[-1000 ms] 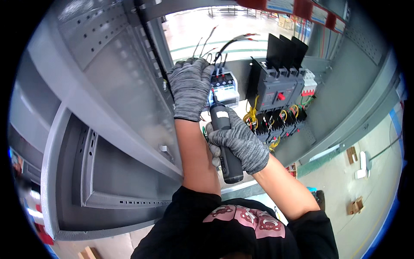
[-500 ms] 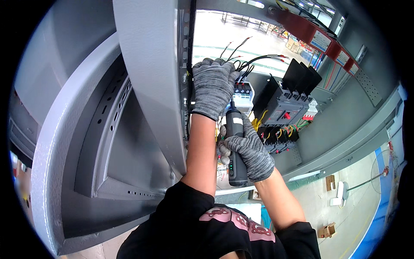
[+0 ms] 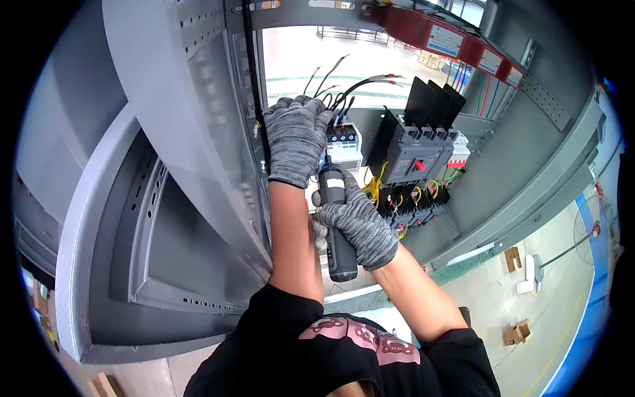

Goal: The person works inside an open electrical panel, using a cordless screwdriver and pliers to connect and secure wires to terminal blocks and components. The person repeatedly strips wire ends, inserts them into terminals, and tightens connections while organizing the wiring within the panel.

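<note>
Working inside an open grey metal cabinet [image 3: 522,159], just left of a large dark circuit breaker [image 3: 402,165] with a red handle. Judged as screw-driving at the terminals of a small white module, probably mid-step; cannot tell tightening from loosening. Calling next, by judgement, for a bit square to its screw, a steady push along the shaft, and no tug on the wires.

Gripped in the gloved right hand [image 3: 360,225], with fingers wrapped round the body: a cordless screwdriver [image 3: 340,255]. Pointed away from the chest, toward the lower left of the module. Thick, straight and matt black, with a pale label near the nose and small green lights low on the side.

Placed at the module's left edge, back up and fingers bent near the wires: the gloved left hand [image 3: 297,140]. Cannot tell what, if anything, is pinched beneath.

Seen beside that hand: the white module [image 3: 345,157], black along the terminal row. Rising and fanning above it, black wires [image 3: 349,90], some red near the ends.

Smallest of all, the bit [image 3: 325,153], close against the module; too small to confirm seating.
</note>
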A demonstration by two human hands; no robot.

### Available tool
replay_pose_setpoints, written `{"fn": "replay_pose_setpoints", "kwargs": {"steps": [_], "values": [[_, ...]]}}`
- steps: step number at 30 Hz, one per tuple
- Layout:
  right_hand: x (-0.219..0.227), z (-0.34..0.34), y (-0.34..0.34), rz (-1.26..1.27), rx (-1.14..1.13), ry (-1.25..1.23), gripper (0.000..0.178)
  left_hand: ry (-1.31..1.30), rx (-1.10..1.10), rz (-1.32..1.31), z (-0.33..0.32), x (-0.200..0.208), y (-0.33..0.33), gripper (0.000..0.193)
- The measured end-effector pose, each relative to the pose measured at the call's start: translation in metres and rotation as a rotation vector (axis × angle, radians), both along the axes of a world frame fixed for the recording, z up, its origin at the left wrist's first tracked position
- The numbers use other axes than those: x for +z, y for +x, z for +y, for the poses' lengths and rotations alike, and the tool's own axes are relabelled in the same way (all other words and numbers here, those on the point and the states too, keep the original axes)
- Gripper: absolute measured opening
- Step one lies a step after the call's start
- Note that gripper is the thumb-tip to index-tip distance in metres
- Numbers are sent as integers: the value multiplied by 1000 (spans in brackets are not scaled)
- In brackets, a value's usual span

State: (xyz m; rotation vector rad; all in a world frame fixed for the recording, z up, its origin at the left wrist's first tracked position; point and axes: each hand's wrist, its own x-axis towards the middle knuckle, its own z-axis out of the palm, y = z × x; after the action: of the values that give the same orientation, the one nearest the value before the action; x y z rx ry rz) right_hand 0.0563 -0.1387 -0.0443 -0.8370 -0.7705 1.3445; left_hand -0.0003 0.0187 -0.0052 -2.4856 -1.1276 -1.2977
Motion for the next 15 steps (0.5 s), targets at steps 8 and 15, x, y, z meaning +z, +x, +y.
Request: {"fn": "replay_pose_setpoints", "kwargs": {"steps": [8, 15], "values": [[6, -23, 15, -183, 32, -2, 58, 37, -11, -38, 5, -6, -3, 32], [-48, -113, 35, -52, 96, -124, 47, 28, -115, -154, -1, -1, 3, 24]]}}
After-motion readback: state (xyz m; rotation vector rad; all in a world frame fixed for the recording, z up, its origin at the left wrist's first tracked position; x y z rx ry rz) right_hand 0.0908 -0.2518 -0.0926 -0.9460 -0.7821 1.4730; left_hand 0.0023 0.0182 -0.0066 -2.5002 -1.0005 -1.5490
